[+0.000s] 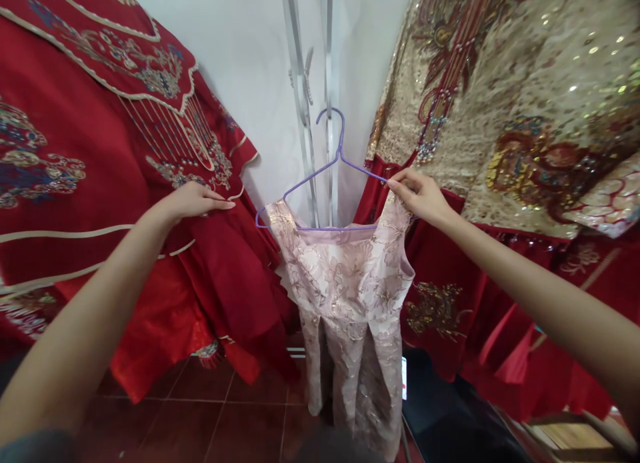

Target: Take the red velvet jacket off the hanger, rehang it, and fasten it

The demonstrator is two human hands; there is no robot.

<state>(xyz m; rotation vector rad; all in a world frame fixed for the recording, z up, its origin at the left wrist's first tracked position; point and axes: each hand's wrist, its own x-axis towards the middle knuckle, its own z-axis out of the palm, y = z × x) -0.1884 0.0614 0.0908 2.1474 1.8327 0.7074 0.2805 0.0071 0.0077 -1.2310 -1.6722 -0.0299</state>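
A pale pink brocade dress hangs on a purple wire hanger in front of a metal rack pole. My right hand pinches the dress's right shoulder strap where it meets the hanger arm. My left hand reaches out with fingers extended together, resting against the red embroidered garment on the left, a short way from the hanger's left end.
A gold sequined garment with a red hem hangs at the right. A white wall is behind the rack. Dark red floor tiles lie below, with a dark object at the lower right.
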